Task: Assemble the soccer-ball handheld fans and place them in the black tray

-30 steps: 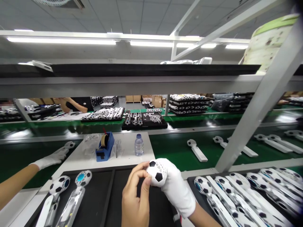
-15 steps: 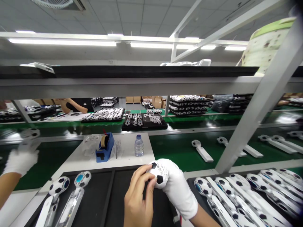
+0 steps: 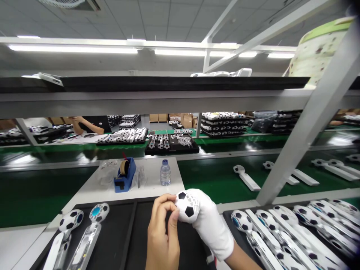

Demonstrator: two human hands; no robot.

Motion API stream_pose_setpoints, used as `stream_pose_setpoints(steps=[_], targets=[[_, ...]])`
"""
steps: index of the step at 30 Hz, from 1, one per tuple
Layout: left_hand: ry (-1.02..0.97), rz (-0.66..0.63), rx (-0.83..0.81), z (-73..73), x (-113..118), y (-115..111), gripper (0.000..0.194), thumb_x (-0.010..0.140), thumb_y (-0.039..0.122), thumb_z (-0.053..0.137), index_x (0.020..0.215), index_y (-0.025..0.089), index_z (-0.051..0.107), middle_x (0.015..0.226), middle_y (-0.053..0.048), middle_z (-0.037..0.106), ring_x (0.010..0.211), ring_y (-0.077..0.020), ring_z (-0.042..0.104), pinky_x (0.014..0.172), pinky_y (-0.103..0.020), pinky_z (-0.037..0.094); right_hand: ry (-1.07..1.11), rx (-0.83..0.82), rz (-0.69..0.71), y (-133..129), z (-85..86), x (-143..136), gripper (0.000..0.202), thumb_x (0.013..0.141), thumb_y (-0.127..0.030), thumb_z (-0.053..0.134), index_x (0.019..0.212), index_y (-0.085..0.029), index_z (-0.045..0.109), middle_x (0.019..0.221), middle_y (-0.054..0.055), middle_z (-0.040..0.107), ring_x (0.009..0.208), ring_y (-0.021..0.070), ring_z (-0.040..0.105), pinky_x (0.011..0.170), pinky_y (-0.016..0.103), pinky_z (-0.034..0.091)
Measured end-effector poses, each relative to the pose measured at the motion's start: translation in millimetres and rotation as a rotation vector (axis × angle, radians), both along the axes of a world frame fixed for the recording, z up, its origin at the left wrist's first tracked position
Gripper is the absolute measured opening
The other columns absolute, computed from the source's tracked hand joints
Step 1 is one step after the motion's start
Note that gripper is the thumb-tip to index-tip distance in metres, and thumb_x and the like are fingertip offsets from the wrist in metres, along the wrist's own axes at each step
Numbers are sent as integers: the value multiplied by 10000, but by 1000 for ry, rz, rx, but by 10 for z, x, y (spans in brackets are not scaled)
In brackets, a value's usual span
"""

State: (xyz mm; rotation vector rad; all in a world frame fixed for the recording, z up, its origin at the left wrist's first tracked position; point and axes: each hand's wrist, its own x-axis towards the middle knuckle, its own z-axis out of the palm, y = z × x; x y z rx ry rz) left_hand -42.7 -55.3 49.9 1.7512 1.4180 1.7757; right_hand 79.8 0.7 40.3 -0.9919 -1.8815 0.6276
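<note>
A round, black-and-white soccer-ball-patterned fan head (image 3: 186, 207) with a grille on its right part is held up over the black tray (image 3: 153, 243). My right hand (image 3: 209, 219), in a white glove, grips it from the right and behind; most of those fingers are hidden. Bare-skinned, my left hand (image 3: 164, 234) pinches the left edge between thumb and fingers. Whether a handle is attached cannot be seen. Two similar handheld fans lie at the tray's left: one with a white handle (image 3: 53, 249), the other with a clear-looking handle (image 3: 86, 245).
More fans (image 3: 270, 228) fill a tray at the right. Others, such as a white-handled fan (image 3: 247, 180), lie on the green conveyor (image 3: 208, 180). A blue tape dispenser (image 3: 124, 176) and a water bottle (image 3: 165, 173) stand ahead. A slanted post (image 3: 303, 131) rises at right.
The fan head has turned slightly, and my left fingers have shifted toward its left edge. A co-worker's gloved hand with a fan has left the view at left. Fans on the conveyor moved right.
</note>
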Motion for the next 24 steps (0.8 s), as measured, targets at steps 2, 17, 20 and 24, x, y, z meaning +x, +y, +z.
stream_pose_setpoints(steps=[2,17,20,24], targets=[[-17,12,0,-3,-5,1,165,889,190,420,764,198,528,1037,-82,570,998,-189,567,803,-270,468,6,16,3,-15,24,-8,117,824,-263,550,907,-202,606,891,44,646,802,165,623,727,263,526],[288,17,177,-75,-70,45,191,836,46,483,923,190,573,1136,-77,566,1075,-161,565,905,-226,468,-70,101,6,7,-40,72,263,790,-227,559,1042,-216,634,1004,60,655,699,158,626,658,253,537],[306,29,163,-98,-50,59,184,852,45,442,909,185,548,1155,-96,538,1095,-169,542,906,-248,460,-71,103,2,-15,-47,92,366,749,-221,608,1112,-258,602,1104,48,630,715,158,634,646,235,537],[278,36,89,-124,7,66,152,876,82,404,866,189,511,1108,-111,511,1070,-190,529,849,-284,458,-72,95,-11,-29,-66,94,347,762,-254,613,1107,-285,600,1079,36,642,718,147,631,658,239,532]])
